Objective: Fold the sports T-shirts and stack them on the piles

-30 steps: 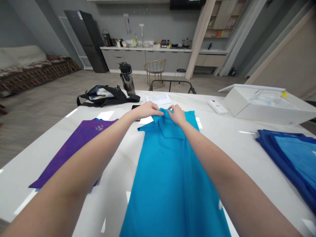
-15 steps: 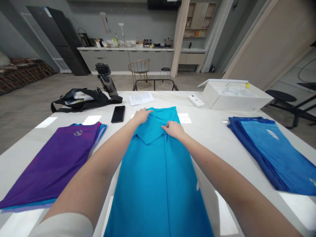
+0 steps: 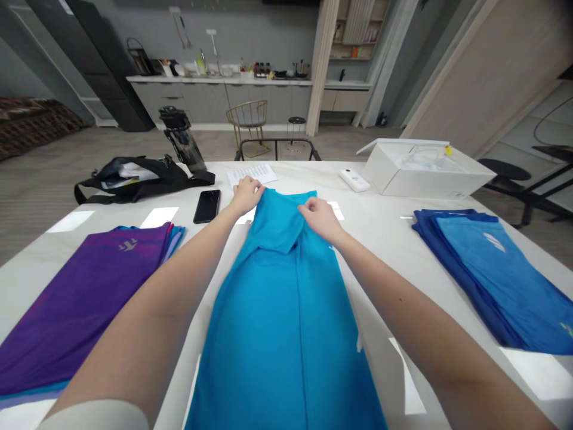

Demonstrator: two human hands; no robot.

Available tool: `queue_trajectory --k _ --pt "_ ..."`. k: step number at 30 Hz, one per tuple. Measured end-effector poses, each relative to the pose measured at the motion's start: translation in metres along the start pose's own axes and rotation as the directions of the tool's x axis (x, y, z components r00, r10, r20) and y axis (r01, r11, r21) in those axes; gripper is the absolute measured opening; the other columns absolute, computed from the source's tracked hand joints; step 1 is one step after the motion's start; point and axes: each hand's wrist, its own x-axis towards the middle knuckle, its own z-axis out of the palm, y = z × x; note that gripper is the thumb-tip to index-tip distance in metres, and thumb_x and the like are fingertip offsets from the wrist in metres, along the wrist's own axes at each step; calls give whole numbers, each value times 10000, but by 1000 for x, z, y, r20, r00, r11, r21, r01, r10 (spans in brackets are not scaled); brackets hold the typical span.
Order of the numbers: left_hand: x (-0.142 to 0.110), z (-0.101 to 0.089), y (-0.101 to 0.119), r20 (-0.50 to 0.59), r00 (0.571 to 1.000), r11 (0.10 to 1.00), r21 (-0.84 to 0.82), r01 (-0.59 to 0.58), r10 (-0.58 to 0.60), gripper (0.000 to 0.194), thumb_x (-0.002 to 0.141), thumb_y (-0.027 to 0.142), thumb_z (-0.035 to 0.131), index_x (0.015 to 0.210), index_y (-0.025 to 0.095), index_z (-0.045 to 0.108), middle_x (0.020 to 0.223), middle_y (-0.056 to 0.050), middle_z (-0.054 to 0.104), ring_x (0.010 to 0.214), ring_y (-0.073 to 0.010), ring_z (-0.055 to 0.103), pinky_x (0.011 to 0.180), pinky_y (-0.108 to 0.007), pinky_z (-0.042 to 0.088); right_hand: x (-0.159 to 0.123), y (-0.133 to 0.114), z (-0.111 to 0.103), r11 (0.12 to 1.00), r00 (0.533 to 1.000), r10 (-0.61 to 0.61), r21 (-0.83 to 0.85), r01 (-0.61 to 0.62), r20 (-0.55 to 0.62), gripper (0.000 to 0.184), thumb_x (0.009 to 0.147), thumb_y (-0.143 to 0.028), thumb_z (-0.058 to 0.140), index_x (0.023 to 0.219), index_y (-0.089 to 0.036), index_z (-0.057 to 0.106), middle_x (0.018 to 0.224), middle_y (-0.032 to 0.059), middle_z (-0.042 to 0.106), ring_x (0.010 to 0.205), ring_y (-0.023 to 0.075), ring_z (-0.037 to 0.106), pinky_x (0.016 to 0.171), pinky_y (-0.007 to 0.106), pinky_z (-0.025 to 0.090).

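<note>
Left hand (image 3: 245, 196), right hand (image 3: 320, 218) both pinching top fold, turquoise shirt (image 3: 282, 322) lying flat; upper end doubled over

Bright, even overhead light fills the room, and rectangular glare patches (image 3: 159, 216) shine on the glossy white table (image 3: 376, 280). Shadows stay faint and soft beside the blue polo shirt (image 3: 277, 316). The wide lens bends the wall panel (image 3: 487, 77) and far kitchen counter (image 3: 215, 79) toward the edges, where detail turns slightly soft.
</note>
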Motion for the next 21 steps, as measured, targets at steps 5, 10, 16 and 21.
queue_trajectory --k 5,10,16,21 --pt "29 -11 30 -68 998 995 -97 -15 8 282 969 387 449 980 234 686 1226 -101 589 1243 -306 512 1043 -497 406 55 20 -25 967 961 200 195 -163 -190 292 870 -505 614 805 -222 581 683 -9 605 701 192 588 670 293 437" --pt "28 33 40 92 994 988 145 45 -59 394 974 433 415 1110 208 709 1318 -185 579 1274 -392 479 1047 -585 369 84 68 -1 938 930 346 11 -347 -122 349 870 -507 657 988 -179 637 965 93 710 935 243 650 814 319 481" --pt "10 58 15 148 988 975 222 7 -41 496 966 521 393 1201 207 697 1331 -194 576 1262 -389 482 1037 -567 377 59 94 19 939 960 271 -237 -248 69 503 836 -395 693 1274 -188 558 1133 136 716 1023 293 672 831 347 491" --pt "20 47 -4 168 982 980 191 49 -82 419 945 410 398 1098 230 744 1285 -157 603 1243 -372 493 1030 -555 387 55 88 13 970 991 109 -226 -90 73 335 894 -221 531 1227 -219 497 899 64 715 886 268 673 747 319 455"
